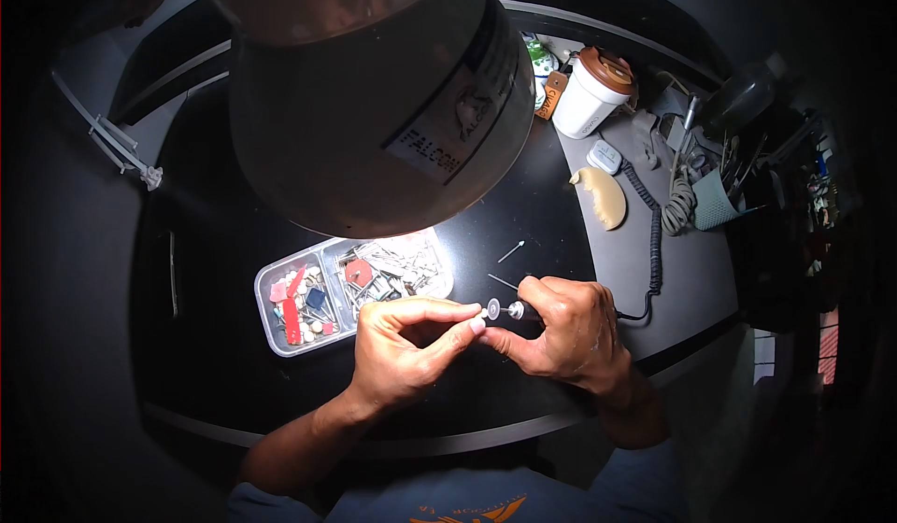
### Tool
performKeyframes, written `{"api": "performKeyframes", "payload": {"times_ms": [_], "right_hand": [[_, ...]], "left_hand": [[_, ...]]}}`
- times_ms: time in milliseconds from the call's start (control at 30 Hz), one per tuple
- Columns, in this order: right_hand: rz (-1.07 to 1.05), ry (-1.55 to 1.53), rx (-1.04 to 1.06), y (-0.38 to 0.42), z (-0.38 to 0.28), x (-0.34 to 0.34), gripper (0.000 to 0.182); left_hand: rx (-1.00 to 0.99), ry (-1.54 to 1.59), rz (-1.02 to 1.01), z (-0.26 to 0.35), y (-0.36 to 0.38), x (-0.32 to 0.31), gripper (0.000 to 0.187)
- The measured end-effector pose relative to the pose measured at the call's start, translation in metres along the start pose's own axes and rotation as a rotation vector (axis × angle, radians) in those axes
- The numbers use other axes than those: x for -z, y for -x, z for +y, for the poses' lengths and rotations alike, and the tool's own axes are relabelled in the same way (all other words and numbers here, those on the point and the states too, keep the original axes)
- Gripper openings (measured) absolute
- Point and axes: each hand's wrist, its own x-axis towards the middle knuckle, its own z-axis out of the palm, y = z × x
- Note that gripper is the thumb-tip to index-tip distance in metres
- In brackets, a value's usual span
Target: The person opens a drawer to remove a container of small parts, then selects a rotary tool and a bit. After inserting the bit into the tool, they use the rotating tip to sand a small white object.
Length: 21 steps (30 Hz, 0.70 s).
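Observation:
My right hand is wrapped round a rotary handpiece, its cord running off to the right. A small round disc sits at the tool's tip, facing my left hand. Thumb and forefinger of my left hand are pinched together right beside the disc, on a small pale piece mostly hidden by the fingertips. Just above my right hand, a thin metal bit lies on the black table, and another bit with a pale tip lies farther up.
A large lamp hood hangs over the table. Behind my left hand stands a divided plastic box of bits and discs. At the right are a white cup, a cream curved piece, a coiled cord and a tool holder.

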Motion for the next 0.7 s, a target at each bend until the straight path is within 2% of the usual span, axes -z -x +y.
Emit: {"api": "performKeyframes", "payload": {"times_ms": [233, 400, 700], "right_hand": [[0.023, 0.003, 0.013, 0.0001, 0.0009, -0.0018, 0.065], [0.093, -0.043, 0.033, 0.0005, 0.0015, -0.0039, 0.063], [0.053, 0.004, 0.027, 0.0005, 0.0013, -0.0023, 0.065]], "left_hand": [[-0.011, -0.014, 0.0, -0.0001, -0.0003, -0.0001, 0.013], [0.059, 0.043, 0.002, 0.0003, -0.0005, -0.0007, 0.013], [0.071, 0.099, -0.008, -0.0031, -0.0008, -0.0014, 0.012]]}}
